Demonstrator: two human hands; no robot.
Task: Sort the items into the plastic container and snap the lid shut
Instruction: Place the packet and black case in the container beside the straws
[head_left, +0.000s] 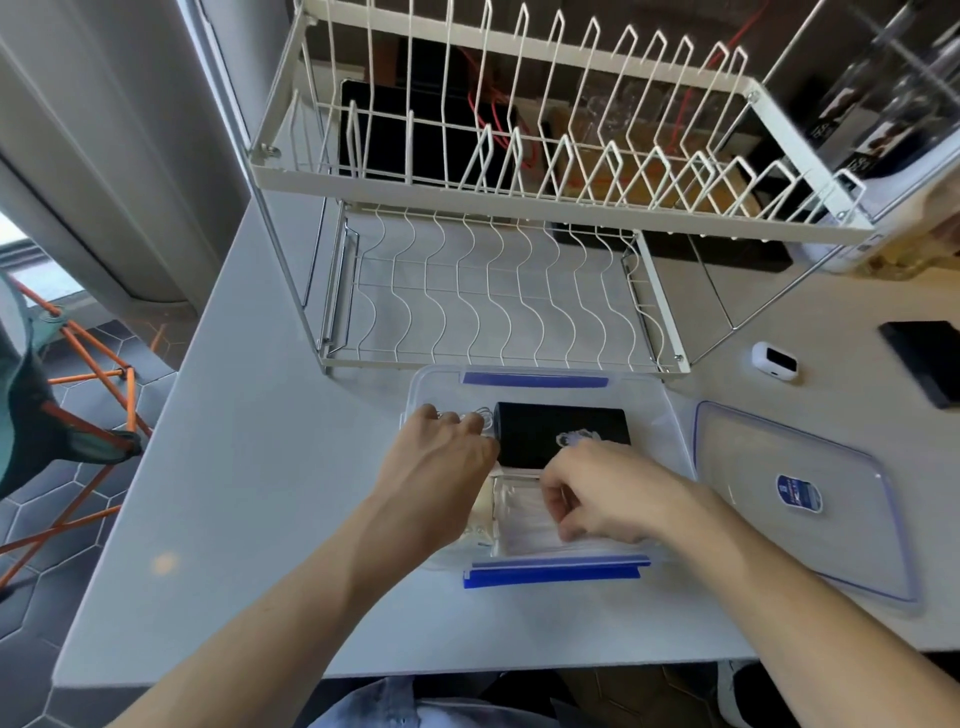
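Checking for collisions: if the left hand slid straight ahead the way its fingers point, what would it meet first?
Probably the container's far wall, just beyond the left hand, whose fingertips lie beside the black box. Depth is unclear.

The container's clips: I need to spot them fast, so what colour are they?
Blue, on the clear container; the near clip shows best in the head view.

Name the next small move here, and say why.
Probably let go and draw both hands out: the left hand and right hand are inside the container arranging a black box and clear packet, while the lid lies beside it.
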